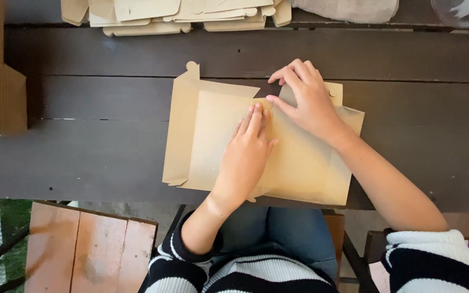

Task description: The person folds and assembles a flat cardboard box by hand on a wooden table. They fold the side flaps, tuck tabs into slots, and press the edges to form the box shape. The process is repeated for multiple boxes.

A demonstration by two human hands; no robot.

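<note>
Tan cardboard box blank [207,135], left hand [245,154] flat, pressing it, right hand [310,103] pinching its folded flap

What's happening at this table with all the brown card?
A person seated at a dark wooden table is working a flat tan cardboard box blank. The left hand presses flat on the middle of it, while the right hand pinches a flap at its far edge. A stack of similar flat blanks lies at the table's far side, and a made-up box stands at the left.
</note>
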